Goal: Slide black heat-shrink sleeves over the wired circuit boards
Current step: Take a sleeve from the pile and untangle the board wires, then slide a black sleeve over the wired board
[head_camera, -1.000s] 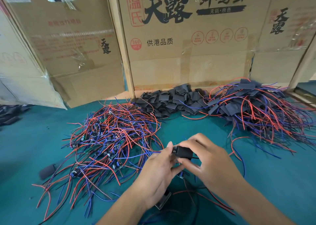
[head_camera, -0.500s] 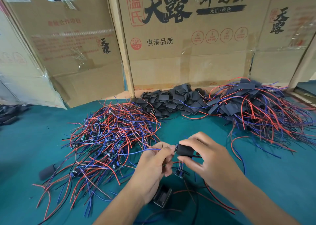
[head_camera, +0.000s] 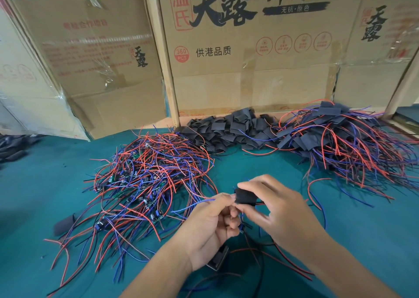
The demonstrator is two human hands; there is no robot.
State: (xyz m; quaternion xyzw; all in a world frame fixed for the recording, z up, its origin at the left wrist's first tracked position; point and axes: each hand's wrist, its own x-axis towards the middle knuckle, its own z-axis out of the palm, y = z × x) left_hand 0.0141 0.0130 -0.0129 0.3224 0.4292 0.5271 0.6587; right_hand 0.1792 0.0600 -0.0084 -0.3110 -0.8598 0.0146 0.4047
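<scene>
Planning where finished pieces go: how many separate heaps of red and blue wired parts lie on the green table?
2. An unsleeved heap lies front left; a sleeved heap lies back right. A pile of loose black sleeves sits between them; more may lie outside the view.

The left hand (head_camera: 212, 226) now sits a bit lower and turns its palm up more than before. Its fingers (head_camera: 223, 199) now pinch the red and blue wires (head_camera: 199, 201) right at the open end of the black sleeve (head_camera: 246, 196). A second ago they were on the sleeve itself. The right hand (head_camera: 278, 211) has lifted the sleeve a little higher. A small board (head_camera: 241, 227) now hangs lower, between the two hands.
</scene>
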